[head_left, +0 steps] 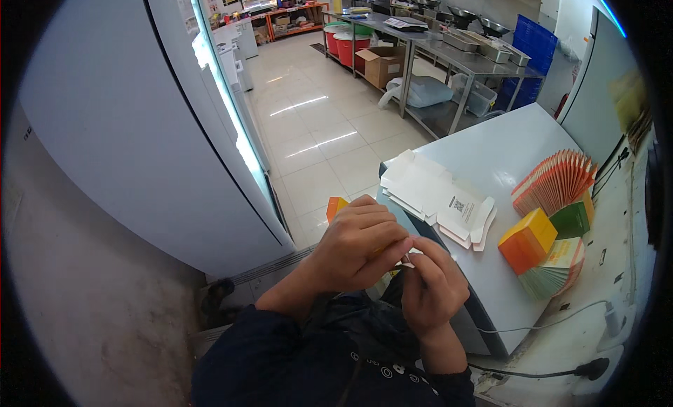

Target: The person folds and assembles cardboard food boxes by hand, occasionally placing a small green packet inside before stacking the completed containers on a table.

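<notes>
Both hands met over the counter's (491, 161) near edge: the left hand (357, 242) wrapped an orange box (336, 206), the right hand (429, 284) apparently pinched its white flap.

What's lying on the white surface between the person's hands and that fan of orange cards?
In the head view, a stack of flat white unfolded cartons lies between the hands and the fanned orange cards, on the white surface.

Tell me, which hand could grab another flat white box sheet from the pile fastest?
Probably the right hand: it sits closer to the flat white sheets. The left hand grips the orange box.
</notes>
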`<state>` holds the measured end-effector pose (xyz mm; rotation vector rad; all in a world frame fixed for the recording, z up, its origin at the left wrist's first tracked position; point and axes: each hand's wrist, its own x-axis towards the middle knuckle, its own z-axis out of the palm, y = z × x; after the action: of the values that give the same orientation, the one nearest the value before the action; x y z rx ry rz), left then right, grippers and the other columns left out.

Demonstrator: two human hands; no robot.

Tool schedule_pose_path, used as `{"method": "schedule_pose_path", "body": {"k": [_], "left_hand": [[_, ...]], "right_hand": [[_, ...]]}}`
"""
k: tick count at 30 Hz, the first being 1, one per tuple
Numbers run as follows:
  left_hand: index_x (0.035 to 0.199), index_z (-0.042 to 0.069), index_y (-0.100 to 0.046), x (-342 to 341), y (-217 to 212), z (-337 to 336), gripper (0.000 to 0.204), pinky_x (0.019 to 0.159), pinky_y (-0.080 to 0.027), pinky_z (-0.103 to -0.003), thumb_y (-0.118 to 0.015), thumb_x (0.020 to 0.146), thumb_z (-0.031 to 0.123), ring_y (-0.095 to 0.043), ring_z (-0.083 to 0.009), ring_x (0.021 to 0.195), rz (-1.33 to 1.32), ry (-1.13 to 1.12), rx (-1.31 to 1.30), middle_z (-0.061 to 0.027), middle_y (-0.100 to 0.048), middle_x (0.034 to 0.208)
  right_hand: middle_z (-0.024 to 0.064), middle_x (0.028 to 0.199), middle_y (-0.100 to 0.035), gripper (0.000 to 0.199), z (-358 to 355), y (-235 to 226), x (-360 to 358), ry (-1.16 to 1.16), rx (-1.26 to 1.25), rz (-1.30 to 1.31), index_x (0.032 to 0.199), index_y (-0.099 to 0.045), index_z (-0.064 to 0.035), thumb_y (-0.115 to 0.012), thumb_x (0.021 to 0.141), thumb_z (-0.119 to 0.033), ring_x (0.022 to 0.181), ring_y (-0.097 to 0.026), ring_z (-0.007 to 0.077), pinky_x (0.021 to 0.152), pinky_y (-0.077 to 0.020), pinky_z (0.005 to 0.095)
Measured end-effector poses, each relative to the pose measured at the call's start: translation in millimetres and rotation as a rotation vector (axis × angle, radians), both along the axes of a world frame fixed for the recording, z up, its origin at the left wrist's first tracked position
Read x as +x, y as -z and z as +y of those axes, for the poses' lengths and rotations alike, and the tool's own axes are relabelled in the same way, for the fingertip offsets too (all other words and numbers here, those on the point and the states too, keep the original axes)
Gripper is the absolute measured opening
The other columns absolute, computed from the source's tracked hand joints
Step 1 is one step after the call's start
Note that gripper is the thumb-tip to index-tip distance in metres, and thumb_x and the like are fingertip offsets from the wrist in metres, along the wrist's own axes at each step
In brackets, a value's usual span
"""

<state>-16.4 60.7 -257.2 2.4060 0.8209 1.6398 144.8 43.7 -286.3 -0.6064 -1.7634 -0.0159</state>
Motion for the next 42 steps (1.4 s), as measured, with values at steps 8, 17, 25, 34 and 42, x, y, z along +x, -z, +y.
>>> {"method": "schedule_pose_path", "body": {"k": [8, 17, 25, 34, 42], "left_hand": [[0.077, 0.003, -0.063, -5.1, 0.6, -5.5, 0.015, 0.061, -0.036, -0.034, -0.069, 0.081, 0.016, -0.05, -0.0207, 0.054, 0.05, 0.077, 0.071, -0.004, -0.051, 0.06], [0.075, 0.004, -0.057, -37.1, -3.0, -5.3, 0.015, 0.062, -0.04, -0.036, -0.067, 0.083, 0.013, -0.052, -0.0236, 0.062, 0.033, -0.053, -0.076, -0.0075, -0.052, 0.068], [0.081, 0.007, -0.065, -38.3, 23.0, -40.2, 0.016, 0.071, -0.048, -0.039, -0.073, 0.08, 0.021, -0.057, -0.025, 0.072, 0.071, -0.351, 0.398, -0.003, -0.059, 0.077], [0.135, -0.007, -0.039, -19.3, 70.1, -0.1, 0.055, 0.1, -0.042, -0.039, -0.054, 0.098, 0.029, -0.048, -0.024, 0.124, -0.76, 0.135, -0.532, -0.0168, -0.049, 0.134], [0.122, -0.004, -0.05, 19.0, 89.4, 17.2, 0.031, 0.096, -0.046, -0.035, -0.057, 0.094, 0.006, -0.057, -0.0223, 0.11, -0.712, -0.415, -0.061, -0.013, -0.058, 0.119]], "right_hand": [[0.0139, 0.093, -0.068, 0.021, 1.9, -13.1, 13.8, -0.377, -0.45, 0.028, 0.096, -0.061, 0.0011, -0.069, 0.076, 0.003, 0.076, -0.067, 0.0238, 0.068, -0.0513, 0.0272], [0.0145, 0.082, -0.066, 0.034, 9.9, -10.0, 9.8, -0.357, -0.828, 0.254, 0.112, -0.051, 0.0005, -0.068, 0.082, 0.0, 0.076, -0.063, 0.0175, 0.065, -0.0469, 0.0271], [0.0184, 0.116, -0.056, 0.052, 11.9, 11.0, -20.8, -0.59, -0.577, 0.507, 0.134, -0.036, 0.0069, -0.058, 0.094, -0.017, 0.109, -0.056, 0.0257, 0.086, -0.0468, 0.032], [0.0153, 0.116, -0.061, 0.036, 36.8, 34.2, -27.0, 0.099, 0.096, -0.2, 0.115, -0.067, -0.0077, -0.064, 0.079, -0.002, 0.1, -0.062, 0.0275, 0.086, -0.0504, 0.0372], [0.0196, 0.109, -0.066, 0.025, 25.6, 46.2, -38.8, -0.164, -0.277, 0.468, 0.104, -0.068, -0.0017, -0.069, 0.08, 0.002, 0.096, -0.067, 0.0307, 0.083, -0.0539, 0.0371]]}}
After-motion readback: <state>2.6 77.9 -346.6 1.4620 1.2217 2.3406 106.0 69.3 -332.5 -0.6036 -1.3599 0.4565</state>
